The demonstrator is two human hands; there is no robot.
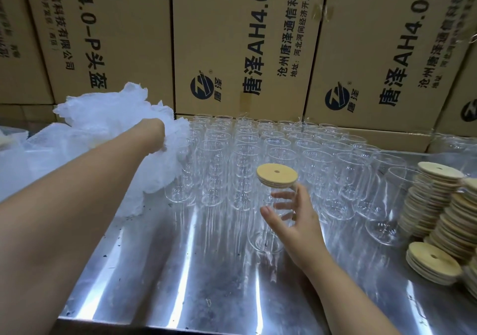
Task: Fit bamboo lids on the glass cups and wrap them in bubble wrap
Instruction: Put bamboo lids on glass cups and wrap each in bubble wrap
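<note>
Bamboo-lidded glass cup [261,236] is gripped by the right hand [299,221]; left hand [154,134] is buried in bubble wrap [111,117], its grip hidden.

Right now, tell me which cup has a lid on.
The cup in the right hand, in front of the other cups; only it carries a lid.

Head-worn view, forward and down, close over table [180,270].

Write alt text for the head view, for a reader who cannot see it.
A person's right hand holds a glass cup fitted with a bamboo lid at a steel table, while the left hand reaches into a heap of bubble wrap. Rows of empty cups stand behind, lid stacks at right.
</note>
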